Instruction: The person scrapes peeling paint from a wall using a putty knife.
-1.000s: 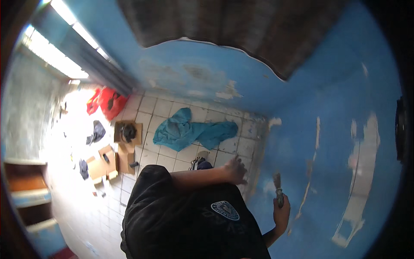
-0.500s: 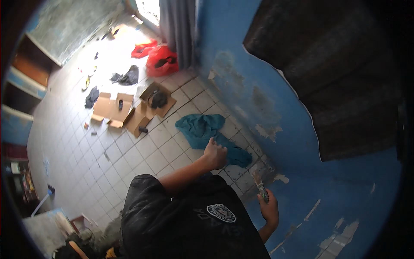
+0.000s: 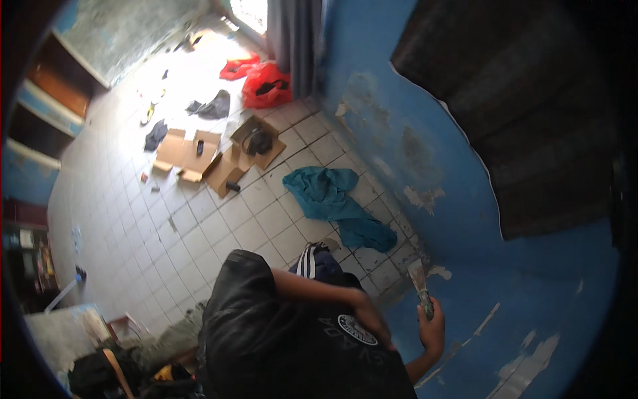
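Observation:
My right hand (image 3: pixel 433 326) is closed round the dark, greenish handle of a scraper (image 3: pixel 419 279). Its pale, worn blade points up and away, close to the blue wall (image 3: pixel 465 286) with its flaking paint. Across the front of my black shirt (image 3: pixel 286 339) lies my left forearm. My left hand (image 3: pixel 374 319) is against or just in front of the shirt; motion smears it and its fingers cannot be made out. A teal cloth (image 3: pixel 325 193) is crumpled on the tiled floor ahead of me, beside the wall and apart from both hands.
Opened cardboard boxes (image 3: pixel 186 153) lie on the white floor tiles (image 3: pixel 199 243), with small dark items in them. Behind them are dark cloths (image 3: pixel 214 106) and a red plastic bag (image 3: pixel 269 86). A dark brown sheet (image 3: pixel 512 120) hangs on the wall at right; a grey curtain (image 3: pixel 292 40) hangs farther off.
My left hand has drawn back from above the teal cloth to the front of my shirt. The right hand still holds the scraper. The whole view has shifted slightly.

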Available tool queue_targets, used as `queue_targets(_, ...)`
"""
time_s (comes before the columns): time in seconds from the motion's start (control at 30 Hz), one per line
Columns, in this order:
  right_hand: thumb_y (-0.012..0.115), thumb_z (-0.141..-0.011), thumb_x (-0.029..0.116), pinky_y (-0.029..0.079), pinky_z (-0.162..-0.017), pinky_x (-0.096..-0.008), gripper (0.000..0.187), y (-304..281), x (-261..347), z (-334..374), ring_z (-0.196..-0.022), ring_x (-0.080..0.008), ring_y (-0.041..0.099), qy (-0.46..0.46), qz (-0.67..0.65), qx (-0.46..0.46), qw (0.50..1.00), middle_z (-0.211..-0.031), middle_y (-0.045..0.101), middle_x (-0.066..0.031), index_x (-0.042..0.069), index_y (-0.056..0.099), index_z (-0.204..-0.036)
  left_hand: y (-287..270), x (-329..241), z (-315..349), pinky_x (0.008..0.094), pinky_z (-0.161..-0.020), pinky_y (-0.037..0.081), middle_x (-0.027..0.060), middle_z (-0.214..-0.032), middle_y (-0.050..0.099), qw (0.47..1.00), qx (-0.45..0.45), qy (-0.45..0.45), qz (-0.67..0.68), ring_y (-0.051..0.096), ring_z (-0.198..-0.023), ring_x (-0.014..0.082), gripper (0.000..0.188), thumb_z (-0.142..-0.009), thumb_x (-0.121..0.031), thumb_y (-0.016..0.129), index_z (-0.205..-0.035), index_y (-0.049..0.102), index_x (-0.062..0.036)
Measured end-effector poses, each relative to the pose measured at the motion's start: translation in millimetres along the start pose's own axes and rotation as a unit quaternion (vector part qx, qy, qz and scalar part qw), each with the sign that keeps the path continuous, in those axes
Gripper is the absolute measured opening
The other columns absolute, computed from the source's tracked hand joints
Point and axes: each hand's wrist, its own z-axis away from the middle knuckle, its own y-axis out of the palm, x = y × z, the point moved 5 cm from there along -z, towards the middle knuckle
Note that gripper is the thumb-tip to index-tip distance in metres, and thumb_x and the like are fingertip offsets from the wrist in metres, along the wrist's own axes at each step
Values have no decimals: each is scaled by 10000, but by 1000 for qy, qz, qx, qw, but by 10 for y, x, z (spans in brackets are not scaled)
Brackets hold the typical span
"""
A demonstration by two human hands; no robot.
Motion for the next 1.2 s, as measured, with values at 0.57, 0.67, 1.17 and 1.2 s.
queue_targets(0.57,658,-917,248,506,-756,-380,426,601,-2035,2010,-781,-226,629,195,-133,-193,952,-931,653,-118,0,574,-1253,945,389,-1030,386,-1165,301,208,-1454,493,959,277,-55,27,425,-1385,310,629,-1059,-473,402,-1397,496,49)
queue_targets(0.67,663,-914,250,508,-801,-396,429,563,-1993,2403,-843,-272,655,217,-193,-270,918,-962,671,-150,5,572,-1255,1102,398,-1273,380,-1177,283,197,-1462,486,936,347,-56,2,410,-1397,298,612,-1061,-457,405,-1409,490,38)
queue_targets(1.17,640,-952,223,524,-795,-426,444,-395,-1616,2403,-960,-420,674,184,-236,-526,796,-1091,670,-246,34,513,-1333,290,-81,-2111,416,-1068,419,180,-1321,600,948,170,4,-268,552,-1261,332,480,-992,-330,605,-1373,539,-45)
queue_targets(1.2,640,-952,223,524,-795,-426,444,-491,-1628,2306,-960,-420,674,187,-235,-533,791,-1091,670,-246,34,513,-1333,163,-146,-2233,425,-1049,435,181,-1289,619,958,136,23,-251,567,-1240,340,471,-971,-271,652,-1368,539,-44)
